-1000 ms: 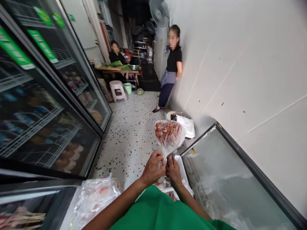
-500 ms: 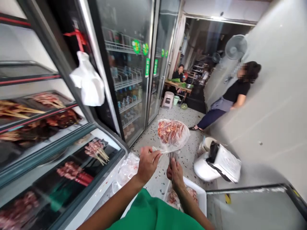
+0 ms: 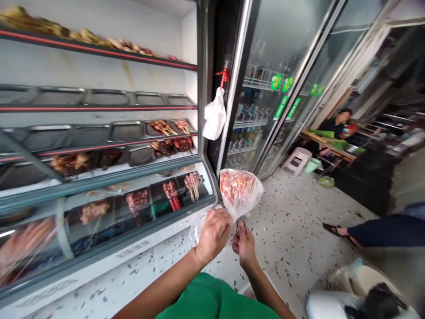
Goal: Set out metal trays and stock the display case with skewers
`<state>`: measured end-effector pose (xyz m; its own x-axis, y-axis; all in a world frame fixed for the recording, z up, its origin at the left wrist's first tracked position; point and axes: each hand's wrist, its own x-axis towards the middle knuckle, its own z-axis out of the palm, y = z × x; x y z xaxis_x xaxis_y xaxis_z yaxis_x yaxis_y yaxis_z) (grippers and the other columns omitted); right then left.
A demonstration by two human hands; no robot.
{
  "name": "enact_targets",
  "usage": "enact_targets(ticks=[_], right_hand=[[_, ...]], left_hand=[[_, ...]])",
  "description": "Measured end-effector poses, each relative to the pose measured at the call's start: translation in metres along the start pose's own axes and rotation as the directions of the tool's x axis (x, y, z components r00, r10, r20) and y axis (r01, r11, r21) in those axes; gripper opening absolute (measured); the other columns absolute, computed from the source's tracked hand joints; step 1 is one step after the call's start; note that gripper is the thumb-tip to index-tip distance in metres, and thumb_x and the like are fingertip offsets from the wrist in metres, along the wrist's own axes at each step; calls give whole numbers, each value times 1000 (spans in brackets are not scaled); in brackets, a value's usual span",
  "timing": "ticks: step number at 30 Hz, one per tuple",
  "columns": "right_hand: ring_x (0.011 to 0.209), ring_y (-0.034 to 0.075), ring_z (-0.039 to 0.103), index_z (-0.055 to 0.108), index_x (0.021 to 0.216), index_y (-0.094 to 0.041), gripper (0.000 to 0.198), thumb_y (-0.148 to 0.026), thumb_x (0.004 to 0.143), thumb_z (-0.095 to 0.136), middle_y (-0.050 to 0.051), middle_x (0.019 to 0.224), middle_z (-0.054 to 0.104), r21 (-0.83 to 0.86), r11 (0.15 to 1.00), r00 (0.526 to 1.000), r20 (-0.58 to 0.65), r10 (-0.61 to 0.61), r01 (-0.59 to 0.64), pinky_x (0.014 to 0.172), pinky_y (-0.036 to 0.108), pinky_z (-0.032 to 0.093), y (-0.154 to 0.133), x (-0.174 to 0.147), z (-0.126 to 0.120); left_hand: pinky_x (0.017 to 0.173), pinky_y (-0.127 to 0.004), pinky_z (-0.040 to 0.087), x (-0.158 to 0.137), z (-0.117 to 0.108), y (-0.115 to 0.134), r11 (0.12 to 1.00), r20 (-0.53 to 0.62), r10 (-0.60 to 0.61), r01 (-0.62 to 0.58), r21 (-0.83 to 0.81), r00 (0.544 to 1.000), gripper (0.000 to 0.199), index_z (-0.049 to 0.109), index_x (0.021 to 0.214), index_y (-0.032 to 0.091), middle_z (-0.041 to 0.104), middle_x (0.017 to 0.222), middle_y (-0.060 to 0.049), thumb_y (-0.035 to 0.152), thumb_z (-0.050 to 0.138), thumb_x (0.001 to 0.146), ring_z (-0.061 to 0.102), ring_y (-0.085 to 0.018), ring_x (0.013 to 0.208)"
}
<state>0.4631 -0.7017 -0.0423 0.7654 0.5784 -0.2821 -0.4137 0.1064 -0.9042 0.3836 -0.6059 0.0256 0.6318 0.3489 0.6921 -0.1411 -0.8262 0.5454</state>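
A clear plastic bag point(image 3: 241, 197) covers the red, seasoned meat of a bundle of skewers point(image 3: 237, 184). My right hand point(image 3: 245, 244) is closed around the thin skewer sticks below the bag, holding the meat end up. My left hand point(image 3: 215, 232) is beside it with curled fingers at the bag's lower edge; the fingertips are partly hidden. Behind my left hand, more clear plastic point(image 3: 196, 227) shows near the display case.
A refrigerated display case point(image 3: 133, 248) with trays of skewers runs along the left. Beyond it are glass-door fridges point(image 3: 285, 44) and a hanging white bag point(image 3: 215, 116). A person's leg point(image 3: 381, 230) extends at right; another person sits behind a table point(image 3: 327, 144).
The view has swung left, showing more of the display case. My left hand has moved closer to my right, against the bag's lower edge. The skewers remain in my right hand.
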Motion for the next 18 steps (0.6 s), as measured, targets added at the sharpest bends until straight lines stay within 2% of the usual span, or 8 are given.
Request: enact_targets(ticks=[2, 5, 7, 9, 12, 14, 16, 18], right_hand=[[33, 2, 18, 29, 60, -21, 59, -72, 69, 56, -11, 43, 24, 4, 999, 998, 54, 44, -44, 32, 16, 12, 1, -4, 2], [33, 2, 20, 32, 59, -20, 58, -72, 68, 58, -11, 42, 26, -31, 997, 989, 130, 74, -70, 32, 16, 14, 3, -12, 7], [33, 1, 20, 33, 59, -20, 59, -73, 65, 60, -11, 43, 25, -58, 996, 983, 165, 80, -71, 32, 16, 14, 5, -19, 13], [34, 1, 18, 32, 59, -20, 61, -72, 62, 63, -11, 43, 24, -69, 995, 980, 179, 86, -75, 32, 15, 12, 8, -28, 22], [33, 1, 18, 30, 59, -21, 60, -71, 64, 63, -11, 43, 23, -70, 993, 965, 238, 109, -94, 32, 16, 12, 15, -43, 46], [32, 1, 18, 31, 58, -21, 59, -71, 66, 61, -11, 43, 22, -63, 992, 945, 301, 125, -111, 32, 16, 12, 18, -53, 66], [32, 1, 17, 32, 59, -21, 58, -70, 66, 62, -12, 43, 21, -58, 990, 928, 346, 137, -125, 32, 16, 11, 22, -62, 86], [31, 1, 17, 33, 59, -21, 58, -69, 65, 64, -12, 42, 21, -63, 989, 914, 377, 146, -132, 32, 16, 11, 26, -70, 103]], left_hand=[[82, -37, 38, -5, -9, 14, 994, 121, -105, 101, 35, 987, 11, 56, 79, 19, 63, 77, -2, 11, 49, 82, 57, -18, 81], [76, -37, 38, -11, -28, 27, 922, 214, -375, 340, 183, 902, 13, 57, 90, 17, 59, 63, 1, 18, 50, 79, 53, -15, 60], [78, -39, 38, -15, -47, 31, 858, 247, -486, 404, 317, 838, 17, 60, 91, 17, 59, 61, 1, 25, 54, 77, 54, -15, 58], [82, -38, 38, -21, -73, 31, 830, 287, -524, 405, 384, 802, 12, 63, 76, 17, 61, 64, -1, 29, 59, 74, 57, -17, 65], [80, -30, 41, -31, -126, 28, 893, 490, -429, 438, 103, 759, 20, 65, 65, 17, 65, 82, -4, 36, 65, 72, 59, -18, 82], [73, -26, 43, -39, -167, 25, 825, 607, -335, 535, -180, 721, 29, 70, 76, 16, 64, 89, -5, 45, 66, 73, 57, -17, 82], [65, -24, 43, -47, -208, 21, 719, 612, -379, 637, -278, 694, 40, 71, 93, 15, 64, 85, -5, 51, 63, 75, 54, -14, 73], [58, -22, 40, -56, -246, 16, 699, 562, -471, 676, -234, 681, 46, 67, 107, 16, 62, 77, -2, 50, 62, 76, 50, -12, 64]])
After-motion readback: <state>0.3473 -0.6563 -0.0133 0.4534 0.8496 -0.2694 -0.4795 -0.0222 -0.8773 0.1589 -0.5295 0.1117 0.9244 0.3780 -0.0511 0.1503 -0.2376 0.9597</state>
